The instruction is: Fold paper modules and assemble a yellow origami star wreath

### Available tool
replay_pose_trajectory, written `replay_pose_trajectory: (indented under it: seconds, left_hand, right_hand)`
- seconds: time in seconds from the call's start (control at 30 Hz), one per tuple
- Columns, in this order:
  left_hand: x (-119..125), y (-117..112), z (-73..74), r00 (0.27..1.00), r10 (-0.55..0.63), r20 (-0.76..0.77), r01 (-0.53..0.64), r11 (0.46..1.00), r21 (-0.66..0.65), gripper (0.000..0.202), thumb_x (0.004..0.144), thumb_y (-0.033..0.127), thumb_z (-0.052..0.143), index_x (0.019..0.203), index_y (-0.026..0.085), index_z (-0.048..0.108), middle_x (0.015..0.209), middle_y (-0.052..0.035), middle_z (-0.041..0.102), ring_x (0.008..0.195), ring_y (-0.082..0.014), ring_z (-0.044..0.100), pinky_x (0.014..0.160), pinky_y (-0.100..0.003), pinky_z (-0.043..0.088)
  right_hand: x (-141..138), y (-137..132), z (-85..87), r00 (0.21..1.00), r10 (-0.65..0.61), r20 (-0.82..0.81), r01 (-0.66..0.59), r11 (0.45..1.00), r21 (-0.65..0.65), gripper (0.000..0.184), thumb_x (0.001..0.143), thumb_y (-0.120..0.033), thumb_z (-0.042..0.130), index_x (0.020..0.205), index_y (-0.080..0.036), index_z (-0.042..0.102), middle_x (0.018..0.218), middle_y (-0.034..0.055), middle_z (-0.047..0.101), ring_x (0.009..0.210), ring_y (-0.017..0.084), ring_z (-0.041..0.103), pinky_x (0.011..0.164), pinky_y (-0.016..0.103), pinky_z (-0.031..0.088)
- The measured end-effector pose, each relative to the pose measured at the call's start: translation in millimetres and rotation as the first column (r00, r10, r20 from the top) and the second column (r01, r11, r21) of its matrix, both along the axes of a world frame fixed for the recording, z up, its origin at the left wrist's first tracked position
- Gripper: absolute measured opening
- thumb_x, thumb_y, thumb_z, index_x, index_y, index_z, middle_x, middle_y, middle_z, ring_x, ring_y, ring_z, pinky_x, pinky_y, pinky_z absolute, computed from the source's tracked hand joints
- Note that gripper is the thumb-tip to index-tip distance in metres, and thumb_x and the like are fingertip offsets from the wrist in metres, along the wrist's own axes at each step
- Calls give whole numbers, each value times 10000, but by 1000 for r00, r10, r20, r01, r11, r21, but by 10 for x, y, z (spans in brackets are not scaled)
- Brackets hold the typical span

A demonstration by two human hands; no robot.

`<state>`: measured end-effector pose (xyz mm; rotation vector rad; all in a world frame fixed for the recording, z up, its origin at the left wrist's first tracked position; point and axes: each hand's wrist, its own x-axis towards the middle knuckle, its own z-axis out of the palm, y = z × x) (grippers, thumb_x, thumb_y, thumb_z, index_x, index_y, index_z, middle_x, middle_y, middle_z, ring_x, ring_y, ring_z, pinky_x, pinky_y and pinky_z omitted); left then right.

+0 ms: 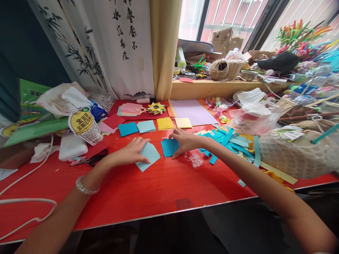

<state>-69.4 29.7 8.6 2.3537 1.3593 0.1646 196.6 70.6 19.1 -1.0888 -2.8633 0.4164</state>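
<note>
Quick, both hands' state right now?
Left hand: thumb and fingers on light-blue paper; firm grip cannot be told.
Right hand: curved over darker blue paper; firm grip cannot be told.

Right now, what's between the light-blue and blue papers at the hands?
Bare red tabletop separates the light-blue paper from the blue paper in the head view.

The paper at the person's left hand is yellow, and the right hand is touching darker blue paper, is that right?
Not quite: the head view shows that the left hand is at light blue paper, not yellow. The right hand is indeed touching darker blue paper.
</note>
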Motion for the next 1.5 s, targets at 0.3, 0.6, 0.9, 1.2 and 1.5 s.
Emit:
replay_pose_trajectory:
  seconds: [0.3,0.6,0.9,1.2,1.5]
  left_hand:
    - [23,-18,-2,977,168,130,-152,981,-120,609,629,427,623,1176,225,445,939,-51,609,759,-231,613,569,-286,461]
    - [119,-31,193,738,437,514,-354,900,-256,364,639,320,613,948,206,458,797,12,557,694,-169,577,543,-251,446]
    - [111,52,46,496,408,767,-413,888,-204,408,652,283,623,1008,199,442,1013,-45,559,959,-210,553,770,-340,471]
    - [109,77,-73,493,308,814,-269,943,-194,363,719,243,563,1055,198,434,1111,-50,517,1064,-197,501,884,-325,441]
    - [233,-53,-81,588,281,759,-182,960,-214,551,751,236,527,1229,284,256,1101,-47,459,931,-193,526,562,-255,536]
  right_hand:
    - [-65,18,-58,997,-78,-14,72,969,-235,837,550,-480,712,1244,-150,380,1202,152,487,1018,299,517,762,372,475]
    - [53,10,-89,949,-156,-273,73,954,-292,287,792,-396,517,960,-164,543,967,89,591,845,198,559,679,311,478]
    - [-65,-290,-66,885,-248,-394,195,966,-170,391,812,-477,495,1066,-181,493,1088,124,559,931,221,558,787,381,473]
    - [-658,-384,-288,611,-353,-709,88,920,-383,531,829,-389,491,1274,-198,272,1344,117,387,1228,200,399,990,364,388]
    - [-791,-307,-457,506,-403,-762,129,910,-395,141,876,-238,336,1015,-217,340,1106,97,521,989,180,534,840,326,459]
